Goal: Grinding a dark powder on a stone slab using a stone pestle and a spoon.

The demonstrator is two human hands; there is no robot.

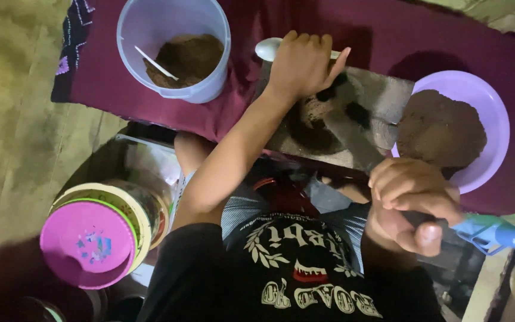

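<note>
1. Left hand (303, 62) rests flat, fingers loose, on the grey stone slab (382, 98), touching brown powder (314, 116) there.
2. Right hand (409, 206) is clenched round a blue-handled tool (490, 234) at the slab's near edge.
3. Purple plate (496, 113) heaped with powder touches the slab's right edge; a clear bucket (174, 48) sits left on the maroon cloth (120, 89).

Your left hand (302, 62) presses brown powder on the grey stone slab (353, 128) at upper centre. Your right hand (412, 206), lower right, is fisted around a blue plastic-handled tool (490, 234), angled across the slab.
</note>
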